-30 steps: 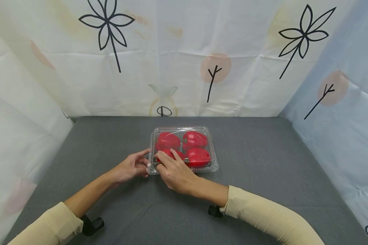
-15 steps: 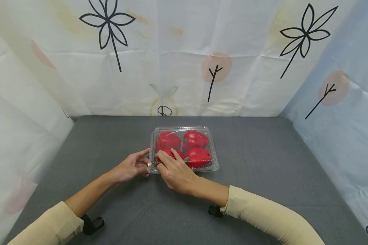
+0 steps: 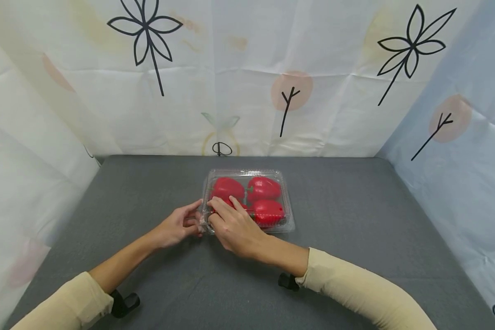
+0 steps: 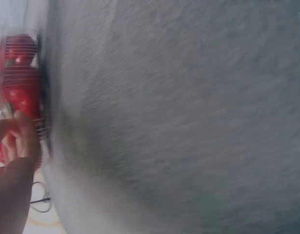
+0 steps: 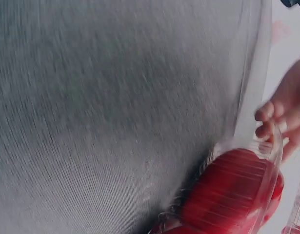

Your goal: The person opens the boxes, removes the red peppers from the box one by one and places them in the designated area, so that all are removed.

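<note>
The clear rectangular plastic box lies lengthwise left-to-right on the grey table. Only the right-wrist view plainly shows us the left hand pinching its corner; whether the right hand grips, we cannot tell.

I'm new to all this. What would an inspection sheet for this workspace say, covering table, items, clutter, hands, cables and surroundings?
Surface: grey table.
Job's things: clear container on it, four red peppers inside.
Clutter: nothing seen.
Left hand: holds the container's left edge.
Right hand: touches the container's front left part; grip partly hidden.
Cables: thin dark line at the far left table corner; cable or print unclear.
Surroundings: pale patterned hangings at back and sides.
</note>
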{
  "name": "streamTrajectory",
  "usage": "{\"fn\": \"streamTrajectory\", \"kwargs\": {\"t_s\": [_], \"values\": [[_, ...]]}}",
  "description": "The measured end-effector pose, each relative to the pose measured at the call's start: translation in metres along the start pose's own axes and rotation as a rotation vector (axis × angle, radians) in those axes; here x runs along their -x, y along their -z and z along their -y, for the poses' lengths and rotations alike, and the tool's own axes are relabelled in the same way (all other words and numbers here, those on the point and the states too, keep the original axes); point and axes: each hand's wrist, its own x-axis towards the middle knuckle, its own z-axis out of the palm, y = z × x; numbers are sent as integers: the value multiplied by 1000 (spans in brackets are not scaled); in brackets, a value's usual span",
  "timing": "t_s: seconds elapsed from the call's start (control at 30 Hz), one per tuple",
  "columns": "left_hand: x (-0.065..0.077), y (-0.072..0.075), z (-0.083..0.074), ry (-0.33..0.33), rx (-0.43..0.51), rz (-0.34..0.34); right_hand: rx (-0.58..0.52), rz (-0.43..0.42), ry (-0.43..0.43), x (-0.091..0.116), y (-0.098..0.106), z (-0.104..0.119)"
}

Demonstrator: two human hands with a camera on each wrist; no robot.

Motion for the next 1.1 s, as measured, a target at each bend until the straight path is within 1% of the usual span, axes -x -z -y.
{"fn": "streamTrajectory", "kwargs": {"t_s": [0.07,0.17,0.37,0.53,0.67,0.8,0.93,1.1], "values": [[0,0,0,15,17,-3,-31,-23,0,-2,3,-1],[0,1,-2,52,47,-11,-49,-27,7,-1,4,-3],[0,3,-5,98,59,-27,-10,-12,28,4,3,-4],[0,4,-7,152,73,-81,18,-4,51,2,4,-4],[-2,6,-7,166,66,-108,31,-3,57,1,5,-5],[-3,6,-7,187,69,-120,31,2,66,3,5,-7],[-3,5,-8,199,70,-126,47,12,77,5,8,-8],[-3,4,-9,195,75,-123,77,18,92,9,14,-11]]}}
